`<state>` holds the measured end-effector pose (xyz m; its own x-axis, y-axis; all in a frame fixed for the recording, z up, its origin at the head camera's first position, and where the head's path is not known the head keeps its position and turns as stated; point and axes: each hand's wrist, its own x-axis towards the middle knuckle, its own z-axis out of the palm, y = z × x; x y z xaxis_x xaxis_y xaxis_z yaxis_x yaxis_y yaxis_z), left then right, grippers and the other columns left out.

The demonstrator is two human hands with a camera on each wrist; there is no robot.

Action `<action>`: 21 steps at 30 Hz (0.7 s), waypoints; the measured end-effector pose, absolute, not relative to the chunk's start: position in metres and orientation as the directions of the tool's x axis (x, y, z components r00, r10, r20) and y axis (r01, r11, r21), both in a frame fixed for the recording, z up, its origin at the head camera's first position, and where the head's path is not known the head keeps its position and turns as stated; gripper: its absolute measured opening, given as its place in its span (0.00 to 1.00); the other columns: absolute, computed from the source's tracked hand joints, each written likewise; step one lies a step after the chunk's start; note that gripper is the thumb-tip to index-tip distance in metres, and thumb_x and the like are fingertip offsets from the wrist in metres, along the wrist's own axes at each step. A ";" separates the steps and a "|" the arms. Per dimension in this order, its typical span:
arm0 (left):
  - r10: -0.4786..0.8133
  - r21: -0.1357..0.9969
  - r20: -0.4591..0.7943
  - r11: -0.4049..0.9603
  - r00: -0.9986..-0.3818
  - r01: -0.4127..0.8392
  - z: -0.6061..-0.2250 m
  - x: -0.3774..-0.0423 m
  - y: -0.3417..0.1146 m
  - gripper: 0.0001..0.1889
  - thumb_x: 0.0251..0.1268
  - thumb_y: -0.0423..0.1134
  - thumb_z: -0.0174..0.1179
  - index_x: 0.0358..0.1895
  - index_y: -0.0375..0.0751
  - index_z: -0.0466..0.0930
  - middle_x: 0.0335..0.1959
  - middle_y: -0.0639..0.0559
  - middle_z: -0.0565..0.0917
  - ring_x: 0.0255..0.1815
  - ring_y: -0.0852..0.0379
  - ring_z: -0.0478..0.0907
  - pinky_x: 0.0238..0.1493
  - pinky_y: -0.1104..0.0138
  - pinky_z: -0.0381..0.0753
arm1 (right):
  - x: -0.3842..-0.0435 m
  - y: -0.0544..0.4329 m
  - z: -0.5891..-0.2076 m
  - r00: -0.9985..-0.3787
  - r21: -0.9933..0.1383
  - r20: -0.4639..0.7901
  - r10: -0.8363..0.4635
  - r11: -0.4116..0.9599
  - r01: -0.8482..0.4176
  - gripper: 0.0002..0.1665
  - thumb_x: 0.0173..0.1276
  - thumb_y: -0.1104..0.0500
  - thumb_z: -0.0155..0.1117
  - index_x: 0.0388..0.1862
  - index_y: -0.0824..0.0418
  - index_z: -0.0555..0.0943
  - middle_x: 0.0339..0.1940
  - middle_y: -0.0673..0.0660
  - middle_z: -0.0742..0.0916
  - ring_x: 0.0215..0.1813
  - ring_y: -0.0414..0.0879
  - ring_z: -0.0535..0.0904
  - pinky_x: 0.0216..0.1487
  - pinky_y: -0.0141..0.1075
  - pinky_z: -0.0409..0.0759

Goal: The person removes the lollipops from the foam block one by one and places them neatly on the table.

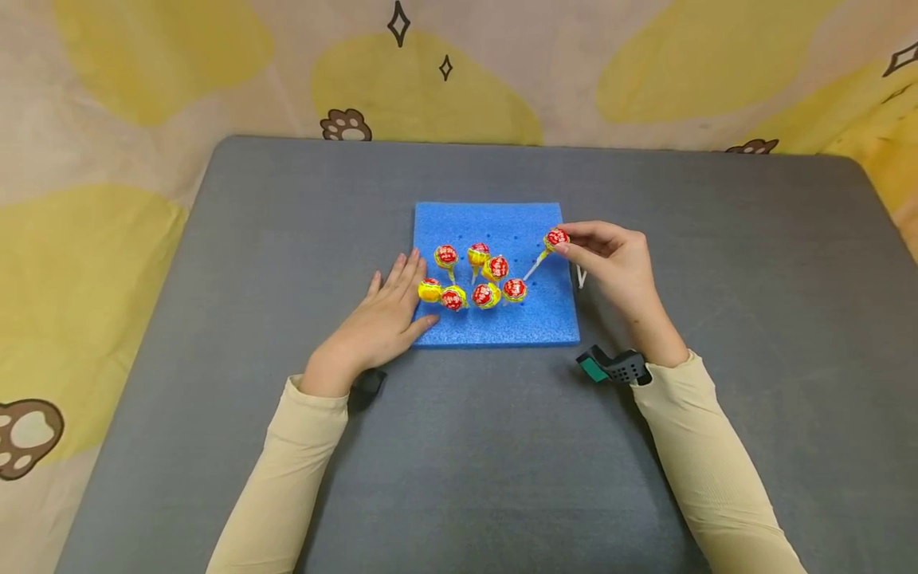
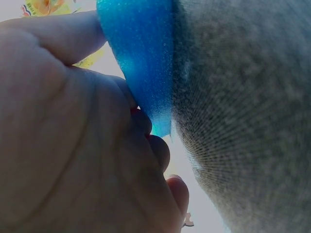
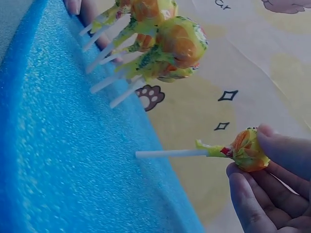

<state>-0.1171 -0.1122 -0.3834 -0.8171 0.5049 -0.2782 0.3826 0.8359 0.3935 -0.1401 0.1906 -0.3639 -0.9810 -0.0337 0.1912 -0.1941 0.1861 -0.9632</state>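
Observation:
In the head view a blue foam block (image 1: 495,328) with small holes lies on the table. Several lollipops in yellow-and-red wrappers, among them one lollipop (image 1: 515,289) at the front, stand in it on white sticks. My right hand (image 1: 618,259) pinches the wrapped head of another lollipop (image 3: 250,150) between thumb and fingers. Its white stick slants down to the left, the tip right at the foam surface. With fingers extended, my left hand (image 1: 383,311) rests along the block's left edge, thumb at the front corner. The left wrist view shows the palm against the block's blue side (image 2: 146,63).
The grey table (image 1: 488,454) extends around the block. Just off the block's right edge is a small white V-shaped thing (image 1: 582,277). A dark wrist device (image 1: 613,365) sits at the right wrist. Patterned yellow cloth (image 1: 459,88) hangs behind the table.

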 end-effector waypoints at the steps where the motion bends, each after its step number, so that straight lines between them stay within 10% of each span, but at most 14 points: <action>1: 0.506 0.394 -0.276 0.835 -0.817 0.384 -0.383 -0.117 -0.112 0.41 0.72 0.53 0.45 0.74 0.37 0.32 0.76 0.46 0.30 0.75 0.51 0.24 0.71 0.49 0.30 | -0.140 0.191 -0.364 -0.980 -0.963 0.195 -0.030 0.183 -0.197 0.15 0.59 0.70 0.67 0.44 0.78 0.81 0.34 0.45 0.87 0.35 0.38 0.83 0.40 0.27 0.80; 21: 0.507 0.395 -0.266 0.833 -0.820 0.387 -0.379 -0.114 -0.112 0.42 0.71 0.52 0.47 0.74 0.35 0.34 0.76 0.45 0.32 0.75 0.49 0.25 0.70 0.48 0.31 | -0.147 0.244 -0.355 -0.980 -0.976 0.170 0.101 -0.123 -0.182 0.11 0.57 0.73 0.67 0.40 0.75 0.83 0.33 0.57 0.88 0.35 0.45 0.84 0.43 0.32 0.81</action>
